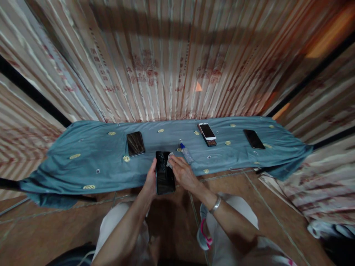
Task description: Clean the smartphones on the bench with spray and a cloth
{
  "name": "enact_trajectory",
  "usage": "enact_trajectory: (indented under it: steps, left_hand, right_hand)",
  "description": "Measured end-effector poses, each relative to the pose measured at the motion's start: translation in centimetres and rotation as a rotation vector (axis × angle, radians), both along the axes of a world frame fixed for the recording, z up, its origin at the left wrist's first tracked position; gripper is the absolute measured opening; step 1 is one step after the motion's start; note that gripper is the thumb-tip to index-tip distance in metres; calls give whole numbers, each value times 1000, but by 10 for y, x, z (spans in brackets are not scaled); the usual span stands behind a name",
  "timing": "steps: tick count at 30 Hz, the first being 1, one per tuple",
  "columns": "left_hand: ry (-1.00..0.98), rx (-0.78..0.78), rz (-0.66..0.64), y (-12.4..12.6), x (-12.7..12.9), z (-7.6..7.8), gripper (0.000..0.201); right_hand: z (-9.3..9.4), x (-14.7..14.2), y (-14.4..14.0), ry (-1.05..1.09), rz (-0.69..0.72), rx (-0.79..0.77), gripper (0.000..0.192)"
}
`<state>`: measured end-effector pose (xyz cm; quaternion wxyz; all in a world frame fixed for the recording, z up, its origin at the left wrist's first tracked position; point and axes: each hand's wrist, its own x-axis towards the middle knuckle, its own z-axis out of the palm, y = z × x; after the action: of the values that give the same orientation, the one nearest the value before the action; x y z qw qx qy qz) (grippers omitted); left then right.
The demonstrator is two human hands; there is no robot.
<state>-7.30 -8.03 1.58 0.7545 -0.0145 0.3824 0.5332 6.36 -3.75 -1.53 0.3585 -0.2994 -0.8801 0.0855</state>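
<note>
My left hand grips a dark smartphone by its left edge, its screen facing up toward me. Pinched in my right hand is a crumpled white wipe, which rests against the upper right of the screen. Smudges or reflections show on the upper part of the glass. Just beyond my right hand, a clear bottle with a blue cap lies on the blue cloth. The fingers of my left hand behind the phone are hidden.
A blue patterned cloth covers the long narrow surface. On it lie a dark tablet-like device at left, a white phone atop a dark one, and a black phone at right. Striped curtains hang behind.
</note>
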Motion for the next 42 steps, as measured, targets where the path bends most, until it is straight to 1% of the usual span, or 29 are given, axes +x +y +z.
enact_trajectory:
  steps: [4,9,13,17,20,24,28,31,34,36,38,40,42]
  left_hand:
    - [63,5,-6,-7,8,-5,46]
    - [44,54,-25,-13,14,-8,58]
    - [36,81,-13,-12,18,-9,60]
    - [54,79,11,-11,23,-7,57]
    - [49,115,14,-11,23,-7,58]
    - [54,153,29,-11,19,-10,59]
    - [99,123,70,-10,16,-11,54]
    - [144,85,122,-8,8,-10,54]
    - [151,44,132,-5,-3,-8,63]
    - [137,51,125,-3,-11,-6,72]
    - [126,69,139,-1,-17,-3,76]
    - [123,84,151,0,-23,-2,74]
    - [125,82,147,2,-27,-3,68]
  right_hand:
    - [-1,1,6,-9,-55,-5,38]
    - [0,0,7,-8,-84,6,38]
    - [4,-6,4,9,-78,36,39]
    - [9,-13,1,11,-43,51,39]
    - [12,-16,-1,14,-16,50,40]
    - [14,-18,-3,2,15,33,41]
    - [13,-22,-9,-13,43,25,41]
    - [13,-26,-18,-28,99,46,39]
    - [14,-30,-32,-43,166,61,37]
    - [15,-33,-42,-51,196,64,37]
    - [15,-34,-50,-66,217,64,37]
    - [15,-34,-56,-81,242,68,37]
    - [15,-33,-61,-87,262,83,37]
